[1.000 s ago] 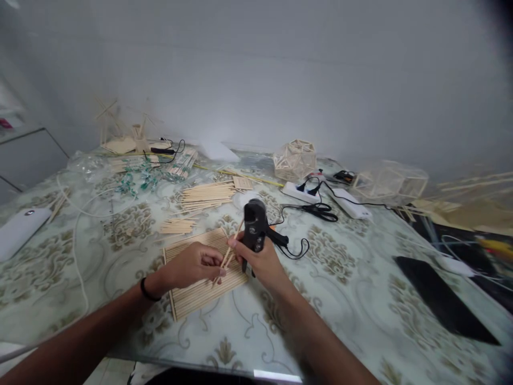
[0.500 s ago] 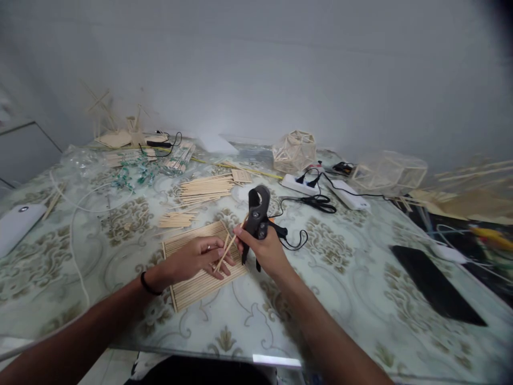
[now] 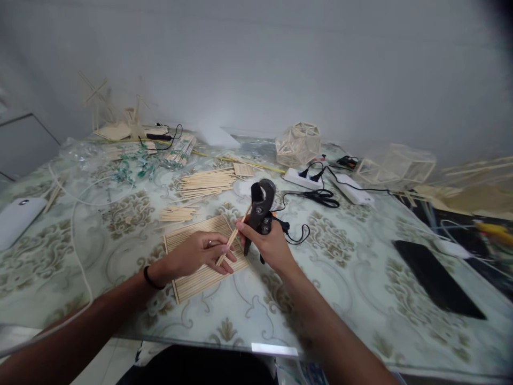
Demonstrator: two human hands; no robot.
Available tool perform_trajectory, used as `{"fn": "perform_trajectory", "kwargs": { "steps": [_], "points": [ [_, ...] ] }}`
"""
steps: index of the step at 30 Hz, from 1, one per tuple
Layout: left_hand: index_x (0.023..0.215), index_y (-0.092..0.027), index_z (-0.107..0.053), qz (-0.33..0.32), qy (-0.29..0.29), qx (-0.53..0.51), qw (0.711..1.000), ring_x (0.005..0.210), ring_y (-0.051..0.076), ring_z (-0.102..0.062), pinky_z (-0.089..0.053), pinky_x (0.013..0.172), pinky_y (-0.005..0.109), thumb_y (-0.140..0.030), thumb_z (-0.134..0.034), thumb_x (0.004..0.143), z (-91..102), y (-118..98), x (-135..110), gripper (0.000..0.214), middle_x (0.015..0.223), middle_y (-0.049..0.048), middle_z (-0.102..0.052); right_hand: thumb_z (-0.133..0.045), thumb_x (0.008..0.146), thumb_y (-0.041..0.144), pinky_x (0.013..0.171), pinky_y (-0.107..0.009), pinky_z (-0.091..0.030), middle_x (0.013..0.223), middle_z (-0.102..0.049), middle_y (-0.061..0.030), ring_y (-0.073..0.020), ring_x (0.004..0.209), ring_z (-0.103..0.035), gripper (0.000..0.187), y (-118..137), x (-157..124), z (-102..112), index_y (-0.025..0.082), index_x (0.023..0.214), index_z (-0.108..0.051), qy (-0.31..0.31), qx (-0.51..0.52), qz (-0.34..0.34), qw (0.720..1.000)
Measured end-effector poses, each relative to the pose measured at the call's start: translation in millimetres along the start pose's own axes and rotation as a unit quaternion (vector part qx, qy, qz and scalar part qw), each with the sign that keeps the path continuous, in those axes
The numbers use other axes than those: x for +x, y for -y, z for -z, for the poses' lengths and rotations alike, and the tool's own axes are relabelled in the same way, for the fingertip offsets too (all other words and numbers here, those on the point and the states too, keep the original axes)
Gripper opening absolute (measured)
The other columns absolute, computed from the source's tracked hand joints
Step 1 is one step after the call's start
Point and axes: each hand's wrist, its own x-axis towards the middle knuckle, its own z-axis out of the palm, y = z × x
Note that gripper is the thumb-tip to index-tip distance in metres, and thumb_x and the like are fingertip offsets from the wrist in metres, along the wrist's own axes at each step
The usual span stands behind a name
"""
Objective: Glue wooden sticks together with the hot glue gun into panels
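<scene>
My left hand (image 3: 206, 253) is closed, with thumb and fingers around the lower part of a few thin wooden sticks (image 3: 228, 246) that slant up to the right. Against the upper part of the sticks rest the thumb and fingertips of my right hand (image 3: 269, 243). That hand is also wrapped around a black hand cutter (image 3: 262, 206), whose curved, hooked jaw points up and whose handles point down. Beneath my left hand lies a flat panel of wooden sticks (image 3: 192, 286) set side by side, partly hidden by the hand.
Loose sticks (image 3: 206, 183) and a shorter bunch (image 3: 177, 213) lie beyond the panel. Farther back are a stick polyhedron (image 3: 298, 144), a power strip (image 3: 302, 179) and black scissors (image 3: 320, 198). A black phone-like slab (image 3: 436, 278) lies right; a white cable (image 3: 74, 240) runs left.
The sticks between my hands, spread and crossed before, now lie close together in line. The cutter has tilted slightly to the right, and the view has shifted a little.
</scene>
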Motion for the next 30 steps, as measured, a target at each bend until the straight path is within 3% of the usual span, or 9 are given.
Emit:
{"fn": "perform_trajectory", "kwargs": {
  "steps": [7,12,15,17,19,22,25,30],
  "points": [
    [0.105,-0.015,-0.075,-0.029,-0.021,0.028,0.999,0.080,0.022,-0.080,-0.067,0.076,0.035,-0.060,-0.075,0.085,0.7,3,2,0.049,0.105,0.0116,-0.078,-0.075,0.080,0.061,0.055,-0.029,-0.044,0.056,-0.060,0.0008,-0.0164,0.053,-0.053,0.043,2,-1,-4,0.020,0.073,-0.067,0.027,-0.018,-0.031,0.999],
    [0.105,-0.014,-0.077,-0.047,-0.045,0.043,0.997,0.072,0.020,-0.079,-0.067,0.067,0.031,-0.057,-0.072,0.089,-0.6,4,2,0.046,0.102,0.0119,-0.078,-0.071,0.083,0.061,0.054,-0.030,-0.044,0.057,-0.062,-0.0008,-0.0175,0.055,-0.054,0.044,3,-2,-4,0.019,0.071,-0.067,0.020,-0.050,-0.037,0.998],
    [0.103,-0.014,-0.077,-0.058,-0.057,0.046,0.996,0.071,0.021,-0.079,-0.067,0.066,0.031,-0.055,-0.071,0.090,0.9,1,0,0.044,0.101,0.0120,-0.078,-0.064,0.090,0.054,0.061,-0.032,-0.047,0.065,-0.066,-0.0025,-0.0195,0.061,-0.058,0.037,5,-1,11,0.020,0.077,-0.070,-0.038,-0.153,0.036,0.987],
    [0.103,-0.013,-0.077,-0.064,-0.060,0.043,0.995,0.072,0.022,-0.080,-0.067,0.068,0.032,-0.054,-0.071,0.091,2.4,-3,-3,0.043,0.101,0.0123,-0.079,-0.062,0.093,0.044,0.072,-0.034,-0.049,0.078,-0.071,-0.0044,-0.0223,0.071,-0.063,0.025,5,2,27,0.021,0.085,-0.069,-0.091,-0.221,0.110,0.965],
    [0.103,-0.013,-0.078,-0.067,-0.053,0.040,0.995,0.074,0.023,-0.081,-0.068,0.068,0.032,-0.052,-0.072,0.091,3.8,-8,-6,0.041,0.100,0.0126,-0.079,-0.061,0.091,0.033,0.081,-0.037,-0.050,0.092,-0.072,-0.0066,-0.0249,0.083,-0.065,0.012,1,5,42,0.023,0.094,-0.067,-0.105,-0.265,0.178,0.942],
    [0.099,-0.013,-0.078,-0.070,-0.031,0.039,0.996,0.075,0.023,-0.081,-0.067,0.069,0.031,-0.048,-0.071,0.092,4.4,-13,-11,0.037,0.100,0.0127,-0.080,-0.058,0.080,0.016,0.089,-0.042,-0.050,0.105,-0.069,-0.0098,-0.0283,0.098,-0.065,0.027,-6,10,52,0.023,0.105,-0.063,-0.075,-0.313,0.253,0.912],
    [0.097,-0.013,-0.079,-0.071,-0.009,0.043,0.997,0.075,0.023,-0.081,-0.067,0.068,0.030,-0.046,-0.070,0.094,3.5,-16,-14,0.034,0.099,0.0126,-0.081,-0.053,0.068,0.008,0.098,-0.045,-0.048,0.110,-0.066,-0.0104,-0.0294,0.108,-0.062,0.045,-13,12,45,0.023,0.110,-0.061,-0.027,-0.347,0.289,0.892],
    [0.094,-0.015,-0.081,-0.056,0.043,0.071,0.995,0.074,0.023,-0.081,-0.066,0.068,0.029,-0.052,-0.067,0.095,3.4,-18,-16,0.039,0.081,0.0106,-0.081,-0.055,0.068,0.010,0.110,-0.051,-0.043,0.113,-0.067,-0.0100,-0.0296,0.114,-0.061,0.052,-21,10,25,0.025,0.117,-0.059,0.029,-0.353,0.341,0.871]
  ]
}}
